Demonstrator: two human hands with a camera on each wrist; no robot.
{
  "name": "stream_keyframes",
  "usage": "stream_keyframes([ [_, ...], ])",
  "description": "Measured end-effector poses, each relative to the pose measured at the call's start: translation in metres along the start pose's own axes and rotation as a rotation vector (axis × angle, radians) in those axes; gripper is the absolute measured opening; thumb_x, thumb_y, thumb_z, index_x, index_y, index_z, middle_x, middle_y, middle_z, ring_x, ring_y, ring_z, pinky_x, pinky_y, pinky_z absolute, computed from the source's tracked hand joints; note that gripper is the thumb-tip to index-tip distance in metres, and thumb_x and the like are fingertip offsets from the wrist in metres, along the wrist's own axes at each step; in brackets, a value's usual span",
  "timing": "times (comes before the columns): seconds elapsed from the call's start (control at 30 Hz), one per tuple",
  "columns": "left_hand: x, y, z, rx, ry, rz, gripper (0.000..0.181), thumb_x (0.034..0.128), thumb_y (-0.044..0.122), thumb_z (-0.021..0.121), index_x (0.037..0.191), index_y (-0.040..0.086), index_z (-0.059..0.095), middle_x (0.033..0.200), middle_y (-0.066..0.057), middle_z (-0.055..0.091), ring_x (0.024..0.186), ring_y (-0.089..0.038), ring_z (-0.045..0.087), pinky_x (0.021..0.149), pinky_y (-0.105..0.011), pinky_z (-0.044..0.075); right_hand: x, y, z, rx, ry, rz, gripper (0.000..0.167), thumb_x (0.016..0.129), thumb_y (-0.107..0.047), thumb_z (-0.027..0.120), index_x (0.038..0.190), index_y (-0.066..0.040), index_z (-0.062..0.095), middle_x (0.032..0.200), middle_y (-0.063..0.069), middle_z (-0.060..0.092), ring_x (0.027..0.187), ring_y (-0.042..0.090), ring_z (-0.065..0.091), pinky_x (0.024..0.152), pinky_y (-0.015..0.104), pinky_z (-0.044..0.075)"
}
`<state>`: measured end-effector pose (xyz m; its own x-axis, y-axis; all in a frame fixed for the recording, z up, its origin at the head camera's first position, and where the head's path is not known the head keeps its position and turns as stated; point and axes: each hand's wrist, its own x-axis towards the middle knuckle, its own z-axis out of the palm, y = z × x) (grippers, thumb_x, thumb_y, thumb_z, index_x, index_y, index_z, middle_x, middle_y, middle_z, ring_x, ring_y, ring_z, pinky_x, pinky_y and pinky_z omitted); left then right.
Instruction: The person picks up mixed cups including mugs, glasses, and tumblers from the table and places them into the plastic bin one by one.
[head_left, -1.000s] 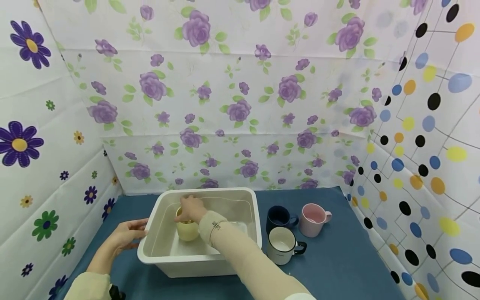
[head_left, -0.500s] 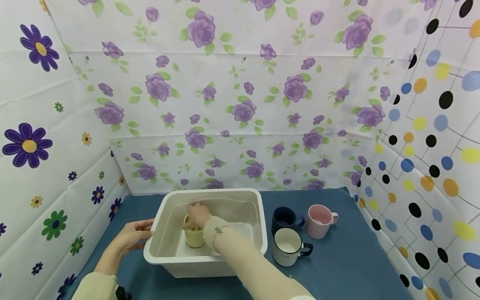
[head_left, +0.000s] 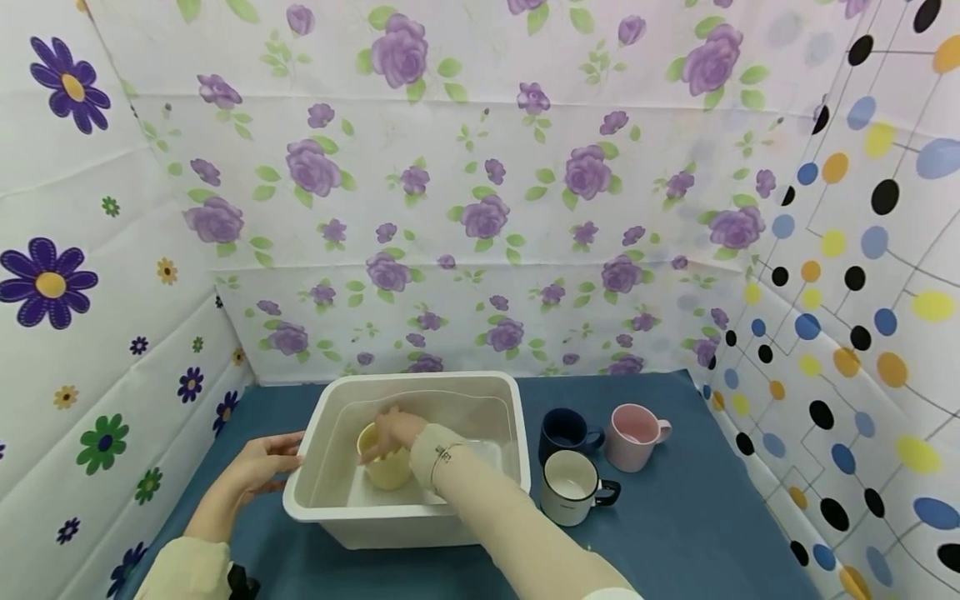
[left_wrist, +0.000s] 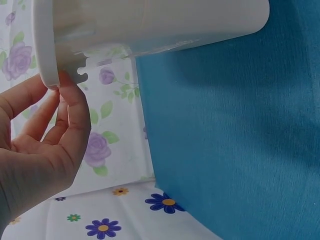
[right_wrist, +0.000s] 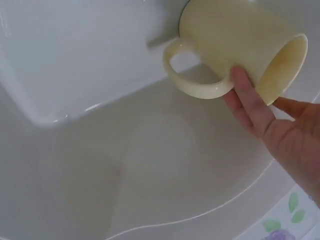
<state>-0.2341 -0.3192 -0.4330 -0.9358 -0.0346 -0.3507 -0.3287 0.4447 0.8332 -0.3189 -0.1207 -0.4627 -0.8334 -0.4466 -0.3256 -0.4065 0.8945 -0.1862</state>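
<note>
The pale yellow mug (head_left: 388, 477) stands inside the left part of a white plastic basin (head_left: 402, 513). My right hand (head_left: 393, 432) reaches over its rim from above; in the right wrist view the fingers of that hand (right_wrist: 290, 135) lie on the outside of the mug (right_wrist: 225, 30) beside its handle, the thumb close to the rim and its tip partly hidden. My left hand (head_left: 255, 471) holds the basin's left edge, and the left wrist view has that hand (left_wrist: 50, 135) pinching the white rim (left_wrist: 44, 40) between thumb and fingers.
Right of the basin stand a dark blue mug (head_left: 562, 432), a pink mug (head_left: 630, 446) and a white mug with a black handle (head_left: 567, 492), close together on the blue cloth (head_left: 675, 525). Patterned sheets hang behind and at both sides.
My right hand has shifted a little on the mug, and more of the mug's opening shows at its left. The left hand keeps its place on the basin. The head view has shifted slightly.
</note>
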Motion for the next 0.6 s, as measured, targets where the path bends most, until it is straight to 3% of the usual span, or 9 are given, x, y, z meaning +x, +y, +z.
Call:
stream_keyframes([
  [0.07, 0.001, -0.001, -0.001, -0.004, -0.004, 0.005, 0.06, 0.0892, 0.008, 0.062, 0.141, -0.007, 0.035, 0.123, -0.028, 0.053, 0.091, -0.014, 0.059, 0.081, -0.043, 0.057, -0.004, 0.002, -0.002, 0.009, -0.026, -0.009, 0.078, 0.073, -0.045, 0.077, 0.137, -0.016, 0.043, 0.131, 0.01, 0.046, 0.108, 0.017, 0.057, 0.092, 0.027, 0.05],
  [0.17, -0.001, -0.002, -0.001, -0.004, -0.01, 0.013, 0.06, 0.0896, 0.008, 0.061, 0.141, -0.008, 0.034, 0.124, -0.029, 0.051, 0.091, -0.013, 0.059, 0.081, -0.043, 0.057, -0.003, 0.002, 0.003, 0.009, 0.001, -0.032, 0.084, 0.068, -0.032, 0.084, 0.139, -0.017, 0.041, 0.135, 0.01, 0.043, 0.116, 0.019, 0.053, 0.098, 0.028, 0.047],
  [0.27, -0.002, -0.002, -0.001, -0.003, -0.011, 0.018, 0.06, 0.0898, 0.008, 0.061, 0.141, -0.008, 0.034, 0.125, -0.03, 0.051, 0.09, -0.013, 0.06, 0.081, -0.044, 0.057, 0.001, 0.003, 0.007, 0.039, 0.041, -0.062, 0.082, 0.067, -0.024, 0.085, 0.136, -0.013, 0.043, 0.133, 0.012, 0.044, 0.113, 0.02, 0.056, 0.098, 0.026, 0.047],
  [0.6, -0.001, 0.0, 0.0, 0.019, 0.007, 0.009, 0.058, 0.09, 0.008, 0.06, 0.14, -0.008, 0.035, 0.124, -0.029, 0.051, 0.097, -0.021, 0.058, 0.082, -0.046, 0.056, 0.011, 0.003, 0.013, 0.119, 0.115, -0.071, 0.081, 0.065, -0.025, 0.086, 0.133, -0.01, 0.045, 0.126, 0.013, 0.047, 0.109, 0.023, 0.058, 0.096, 0.027, 0.049],
])
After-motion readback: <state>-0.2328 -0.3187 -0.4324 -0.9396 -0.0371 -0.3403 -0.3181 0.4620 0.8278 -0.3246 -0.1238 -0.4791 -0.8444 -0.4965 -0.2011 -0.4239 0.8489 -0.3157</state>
